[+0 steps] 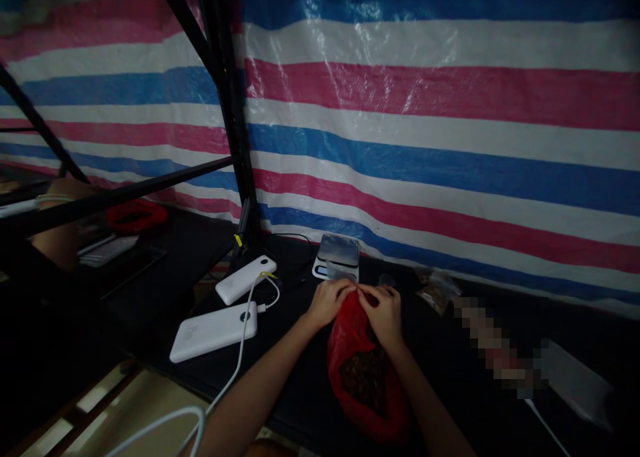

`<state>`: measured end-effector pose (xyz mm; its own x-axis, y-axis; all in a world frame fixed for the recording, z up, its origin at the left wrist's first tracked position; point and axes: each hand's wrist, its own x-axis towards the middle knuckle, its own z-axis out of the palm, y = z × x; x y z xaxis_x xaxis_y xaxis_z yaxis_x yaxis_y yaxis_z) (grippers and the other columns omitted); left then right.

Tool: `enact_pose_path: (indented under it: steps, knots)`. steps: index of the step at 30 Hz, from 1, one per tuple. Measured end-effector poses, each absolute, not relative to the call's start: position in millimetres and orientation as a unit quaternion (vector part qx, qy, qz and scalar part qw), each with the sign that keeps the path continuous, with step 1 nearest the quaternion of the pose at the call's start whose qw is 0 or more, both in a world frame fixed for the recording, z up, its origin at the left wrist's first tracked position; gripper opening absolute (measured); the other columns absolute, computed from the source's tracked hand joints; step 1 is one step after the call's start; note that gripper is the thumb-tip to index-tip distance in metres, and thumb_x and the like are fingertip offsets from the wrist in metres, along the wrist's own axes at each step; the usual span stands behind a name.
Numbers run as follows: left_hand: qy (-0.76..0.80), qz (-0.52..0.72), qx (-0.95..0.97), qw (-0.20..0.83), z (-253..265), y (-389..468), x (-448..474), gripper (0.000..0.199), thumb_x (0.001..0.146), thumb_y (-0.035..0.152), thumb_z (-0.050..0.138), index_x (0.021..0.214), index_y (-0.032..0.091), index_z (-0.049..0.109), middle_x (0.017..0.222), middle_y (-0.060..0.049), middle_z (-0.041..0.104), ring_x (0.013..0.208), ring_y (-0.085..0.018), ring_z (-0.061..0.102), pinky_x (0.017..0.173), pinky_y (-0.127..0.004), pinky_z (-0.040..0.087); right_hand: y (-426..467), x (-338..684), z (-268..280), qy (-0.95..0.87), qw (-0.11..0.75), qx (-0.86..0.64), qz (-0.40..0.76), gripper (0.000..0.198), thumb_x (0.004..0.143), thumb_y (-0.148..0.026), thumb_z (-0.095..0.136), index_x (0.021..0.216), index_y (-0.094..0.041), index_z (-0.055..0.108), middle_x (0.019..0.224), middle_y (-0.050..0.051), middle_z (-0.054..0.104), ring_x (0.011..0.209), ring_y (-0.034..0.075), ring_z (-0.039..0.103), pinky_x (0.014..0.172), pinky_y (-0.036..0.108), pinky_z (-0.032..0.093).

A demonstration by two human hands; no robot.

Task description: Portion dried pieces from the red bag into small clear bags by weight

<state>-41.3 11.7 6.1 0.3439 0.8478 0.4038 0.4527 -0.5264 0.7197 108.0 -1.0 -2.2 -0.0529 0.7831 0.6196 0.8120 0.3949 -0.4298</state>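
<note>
A red plastic bag [361, 377] holding dark brown bits lies on the black table in front of me. Both hands work at its far end. My left hand [327, 299] pinches the bag's top edge together with a small clear packet. My right hand [384, 312] grips the same edge from the right side. Just beyond my fingers stands a small kitchen scale [337, 256] with a shiny steel plate.
Two white power banks [215, 331] [245, 278] with a white cable lie to the left. Small clear packets of brown bits [436, 289] sit right of the scale. A black metal frame post [235, 130] rises behind. Another person's arm [55, 224] and a red bag [136, 215] are at far left.
</note>
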Motion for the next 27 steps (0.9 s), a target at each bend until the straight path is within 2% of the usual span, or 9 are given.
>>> enact_pose_path:
  steps: [5,10,15,20,23,27]
  knots:
    - [0.452,0.367,0.785,0.211,5,3,-34,0.018,0.086,0.026,0.038,0.087,0.02,0.056,0.075,0.001,0.063,0.067,-0.012,0.059,0.065,-0.019,0.04,-3,108,-1,-0.731,0.407,-0.548,-0.014,0.019,0.078,-0.029,0.048,0.08,-0.023,0.066,0.075,0.004,0.069,0.07,0.02,0.061,0.078,0.037,0.034]
    - [0.441,0.345,0.809,0.181,0,6,-34,0.013,0.083,0.024,0.042,0.082,0.019,0.054,0.068,0.001,0.061,0.06,-0.011,0.057,0.059,-0.019,0.038,-3,105,0,-0.713,0.395,-0.579,0.027,0.017,0.075,-0.028,0.05,0.079,-0.024,0.066,0.072,0.001,0.069,0.065,0.02,0.063,0.066,0.032,0.04]
    - [0.413,0.317,0.848,0.098,-4,4,-36,0.011,0.079,0.022,0.044,0.08,0.018,0.054,0.065,-0.001,0.06,0.06,-0.013,0.056,0.064,-0.023,0.039,4,119,1,-0.687,0.421,-0.592,0.029,0.02,0.073,-0.036,0.052,0.075,-0.025,0.067,0.064,0.001,0.068,0.059,0.019,0.063,0.059,0.028,0.043]
    - [0.443,0.325,0.832,0.074,2,1,-36,0.012,0.08,0.027,0.045,0.078,0.018,0.053,0.067,-0.002,0.058,0.063,-0.014,0.055,0.067,-0.025,0.04,7,127,3,-0.68,0.466,-0.562,0.065,0.021,0.073,-0.037,0.052,0.076,-0.022,0.066,0.069,0.002,0.068,0.061,0.018,0.062,0.065,0.03,0.044]
    - [0.482,0.368,0.792,0.073,7,1,-35,0.016,0.083,0.031,0.04,0.087,0.018,0.049,0.079,-0.003,0.056,0.071,-0.014,0.055,0.07,-0.025,0.042,1,116,7,-0.702,0.461,-0.54,0.049,0.019,0.073,-0.036,0.053,0.077,-0.022,0.066,0.068,0.001,0.068,0.062,0.018,0.061,0.07,0.032,0.042]
    - [0.474,0.373,0.794,0.082,9,1,-34,0.016,0.086,0.025,0.033,0.096,0.018,0.044,0.094,-0.004,0.051,0.081,-0.014,0.054,0.07,-0.023,0.044,-5,104,10,-0.715,0.451,-0.532,0.048,0.017,0.072,-0.036,0.056,0.075,-0.022,0.065,0.068,0.0,0.067,0.06,0.017,0.06,0.071,0.032,0.04]
